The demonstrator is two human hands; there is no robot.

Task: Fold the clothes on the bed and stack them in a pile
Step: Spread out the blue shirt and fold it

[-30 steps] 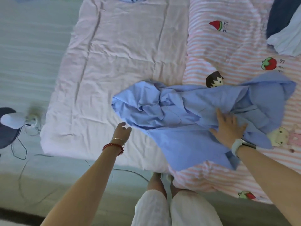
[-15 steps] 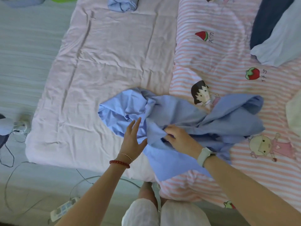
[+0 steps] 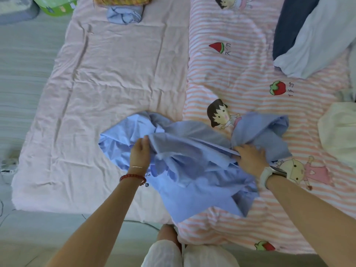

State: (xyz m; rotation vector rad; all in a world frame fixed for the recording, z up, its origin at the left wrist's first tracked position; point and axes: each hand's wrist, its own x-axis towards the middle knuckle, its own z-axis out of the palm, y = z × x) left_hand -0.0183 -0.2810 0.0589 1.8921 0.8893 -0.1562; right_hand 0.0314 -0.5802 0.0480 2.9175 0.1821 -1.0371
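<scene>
**Now both hands are on the blue shirt, pulling it apart to spread it**

So, the change: a second ago only the right hand was on the cloth, pressed flat, and the left was off it near the bed edge; half a second ago both met close together at the garment's middle; now they are well apart, each closed on fabric.

- left hand (image 3: 140, 152): fingers curled round a raised fold of the light blue shirt (image 3: 192, 170), pinching it at the shirt's left part; a red bead bracelet (image 3: 133, 177) sits at the wrist
- right hand (image 3: 250, 158): clamped on a bunched ridge of the same shirt at its right side, knuckles up; a white watch (image 3: 266, 177) is on the wrist
- shirt: crumpled, at the near edge of the bed, straddling the seam between the plain pink sheet (image 3: 107, 89) and the striped cartoon-print sheet (image 3: 240, 78); lower hem hangs over the edge; the right lobe has bunched inward compared with a second ago

My read: this is the flatten/orient step, not folding yet; the fabric between the hands is slack and twisted, so a pull outward plus a shake looks necessary before any fold line.

Elsewhere: a small bundled blue garment (image 3: 125, 15) lies at the far end of the pink sheet; a navy garment (image 3: 289, 26) and a pale blue-grey garment (image 3: 316, 41) lie at top right, and a cream garment (image 3: 339, 130) at the right edge, all unfolded; most of the task looks undone.
</scene>
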